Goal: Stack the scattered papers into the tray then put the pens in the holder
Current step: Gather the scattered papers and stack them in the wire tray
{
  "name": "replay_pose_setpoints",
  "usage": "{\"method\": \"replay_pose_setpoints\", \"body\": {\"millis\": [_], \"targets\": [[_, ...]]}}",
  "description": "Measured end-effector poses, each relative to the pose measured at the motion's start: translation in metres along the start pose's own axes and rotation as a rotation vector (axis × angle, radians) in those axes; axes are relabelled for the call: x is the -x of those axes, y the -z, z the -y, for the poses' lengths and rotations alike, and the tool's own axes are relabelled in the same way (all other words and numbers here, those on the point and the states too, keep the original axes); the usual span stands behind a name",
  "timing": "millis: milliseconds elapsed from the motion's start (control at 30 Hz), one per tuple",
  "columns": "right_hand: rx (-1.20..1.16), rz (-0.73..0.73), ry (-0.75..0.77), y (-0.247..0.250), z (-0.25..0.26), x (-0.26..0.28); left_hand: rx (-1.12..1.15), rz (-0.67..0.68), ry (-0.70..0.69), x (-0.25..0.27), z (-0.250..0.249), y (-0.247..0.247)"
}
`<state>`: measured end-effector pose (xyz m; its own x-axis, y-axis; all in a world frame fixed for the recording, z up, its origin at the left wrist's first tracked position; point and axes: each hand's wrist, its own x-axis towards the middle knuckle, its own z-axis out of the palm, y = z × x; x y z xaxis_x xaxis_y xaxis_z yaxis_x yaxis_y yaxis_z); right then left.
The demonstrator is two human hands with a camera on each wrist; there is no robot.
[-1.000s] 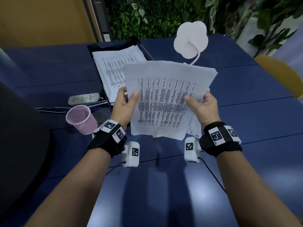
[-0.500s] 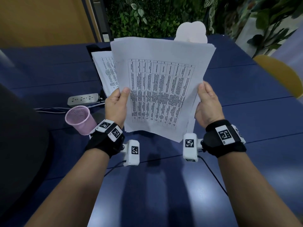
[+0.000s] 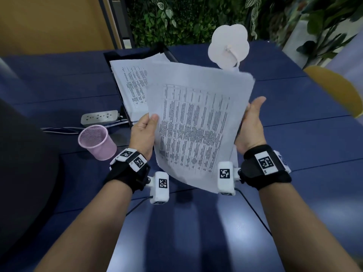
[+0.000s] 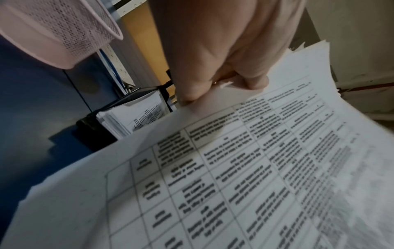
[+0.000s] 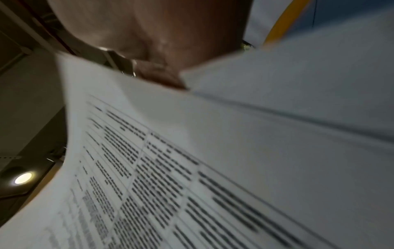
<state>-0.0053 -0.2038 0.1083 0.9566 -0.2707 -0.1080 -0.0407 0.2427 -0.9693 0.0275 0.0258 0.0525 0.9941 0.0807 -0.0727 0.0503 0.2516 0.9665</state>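
A stack of printed papers [image 3: 198,122] hangs tilted above the blue table, held at both sides. My left hand [image 3: 145,132] pinches its left edge, thumb on the printed face [image 4: 213,67]. My right hand [image 3: 251,122] grips the right edge, thumb up along it and fingers behind the sheets [image 5: 153,42]. The black tray [image 3: 117,54] lies behind the held stack at the back, with more printed papers [image 3: 129,83] in it. The pink mesh holder [image 3: 96,142] stands left of my left hand and looks empty. I see no pens.
A grey power strip [image 3: 100,117] with its cable lies between tray and holder. A white flower-shaped object [image 3: 228,46] on a stalk rises behind the held papers. A yellow chair [image 3: 334,89] is at the right, a dark bulky shape [image 3: 23,163] at the left.
The stack was raised upright, then came down again and now tilts to the right. My right thumb has left the printed face and lies along the edge.
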Motion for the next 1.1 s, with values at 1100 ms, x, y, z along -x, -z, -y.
{"method": "replay_pose_setpoints", "body": {"millis": [1100], "targets": [[0.057,-0.062,0.168,-0.007,-0.030,-0.005,-0.314,0.035,-0.203,0.006,-0.017,-0.001]]}}
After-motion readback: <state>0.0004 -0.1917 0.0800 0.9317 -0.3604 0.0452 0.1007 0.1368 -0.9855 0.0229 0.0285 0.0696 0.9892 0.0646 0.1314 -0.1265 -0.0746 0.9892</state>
